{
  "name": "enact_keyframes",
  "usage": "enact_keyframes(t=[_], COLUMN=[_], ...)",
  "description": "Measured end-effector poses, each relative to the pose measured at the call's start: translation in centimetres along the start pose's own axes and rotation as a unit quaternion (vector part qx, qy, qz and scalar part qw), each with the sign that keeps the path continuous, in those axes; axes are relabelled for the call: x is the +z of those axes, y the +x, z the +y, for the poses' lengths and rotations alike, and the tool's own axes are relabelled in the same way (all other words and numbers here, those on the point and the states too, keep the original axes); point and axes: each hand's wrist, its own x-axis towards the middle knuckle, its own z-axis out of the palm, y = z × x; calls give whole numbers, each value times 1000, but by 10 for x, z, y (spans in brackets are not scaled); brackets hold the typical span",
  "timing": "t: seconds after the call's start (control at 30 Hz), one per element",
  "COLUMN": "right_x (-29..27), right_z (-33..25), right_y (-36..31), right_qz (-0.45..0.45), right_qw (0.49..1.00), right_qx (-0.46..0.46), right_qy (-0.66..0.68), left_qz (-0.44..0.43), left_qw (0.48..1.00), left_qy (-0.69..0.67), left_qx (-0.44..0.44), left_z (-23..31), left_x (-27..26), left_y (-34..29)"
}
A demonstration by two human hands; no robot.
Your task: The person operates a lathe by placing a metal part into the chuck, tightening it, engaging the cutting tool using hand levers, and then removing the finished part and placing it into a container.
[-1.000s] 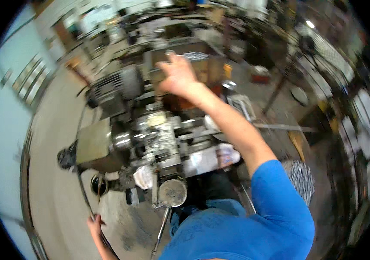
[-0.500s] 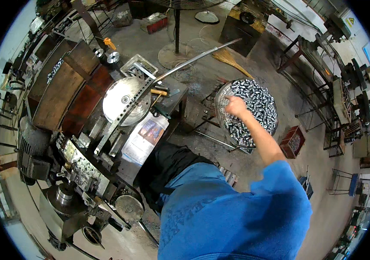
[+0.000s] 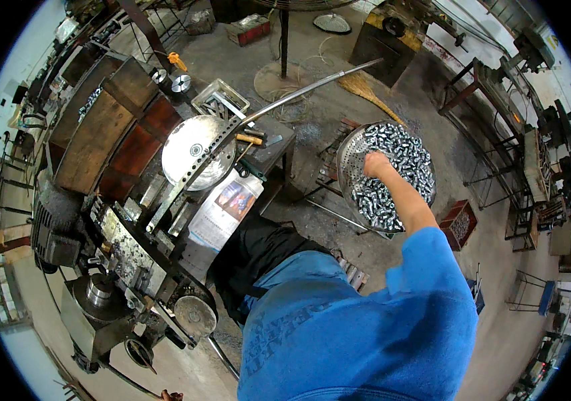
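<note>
My right hand reaches over a round perforated metal pan, at the edge of a heap of small shiny metal cylinders. Its fingers are curled and closed; what they may hold is hidden. At the bottom edge, a bit of what looks like my left hand shows, too little of it to read the fingers. To the left stands a machine with a round metal disc and a long lever bar slanting across it.
A newspaper sheet and an orange-handled hammer lie by the disc. A red box of small parts sits on the floor right of the pan. Beyond the pan lies a straw broom; a fan stand rises farther back.
My right hand has gone from an extended finger over the pan's bare side to a closed shape by the metal pieces. A bit of hand has appeared at the bottom edge.
</note>
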Motion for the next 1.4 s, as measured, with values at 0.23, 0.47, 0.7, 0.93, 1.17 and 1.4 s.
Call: enact_keyframes(t=[0.23, 0.47, 0.7, 0.93, 1.17, 1.4], right_x=[-52, -161, -207, -208, -238, -270], right_z=[-33, -243, -375, -399, -440, -547], right_y=[-36, -166, -286, -306, -324, -310], right_qz=[180, 188, 130, 83, 60, 216], right_qw=[977, 652, 476, 492, 492, 579], right_qx=[-3, -596, -782, -824, -860, -785], right_qy=[115, 429, 381, 267, 123, -45], left_qz=[63, -189, -525, -354, -308, -59], left_qw=[781, 949, 754, 875, 909, 969], left_qy=[577, -145, -390, -268, -162, 4], left_qx=[232, 205, 63, 195, 230, 239], left_z=[44, 165, 182, 169, 181, 127], left_x=[-51, 88, 185, 150, 106, 7], left_y=[-15, -58, -94, -81, -65, -34])
